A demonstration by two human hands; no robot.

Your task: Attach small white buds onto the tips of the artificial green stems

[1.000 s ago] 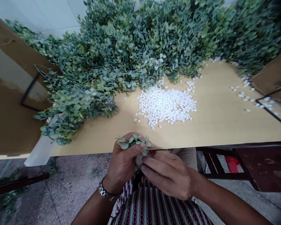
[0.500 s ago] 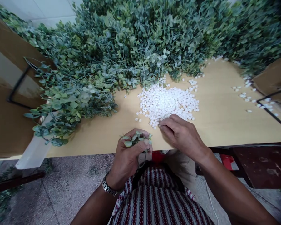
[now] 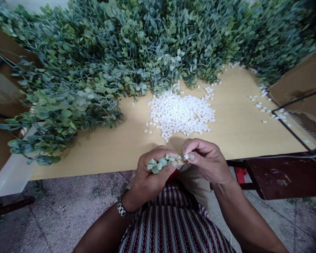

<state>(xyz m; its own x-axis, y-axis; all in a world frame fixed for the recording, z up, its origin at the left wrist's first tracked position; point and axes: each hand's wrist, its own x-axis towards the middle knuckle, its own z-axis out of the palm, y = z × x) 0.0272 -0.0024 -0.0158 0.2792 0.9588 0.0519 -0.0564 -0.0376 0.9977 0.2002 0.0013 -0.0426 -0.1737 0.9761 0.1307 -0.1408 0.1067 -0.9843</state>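
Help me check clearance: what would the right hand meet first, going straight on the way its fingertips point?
Probably the green sprig in the left hand, just beyond the white piece pinched by the right hand, though depth is unclear.

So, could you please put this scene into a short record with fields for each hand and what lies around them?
Left hand: closed around a leafy sprig
Right hand: pinching a small white piece close to the sprig's tip
Left wrist: metal-banded watch
Work surface: light wooden table
Beyond the hands: pile of white pieces on the table
Far side: large heap of green foliage
Right end: torn cardboard, a few scattered white pieces nearby
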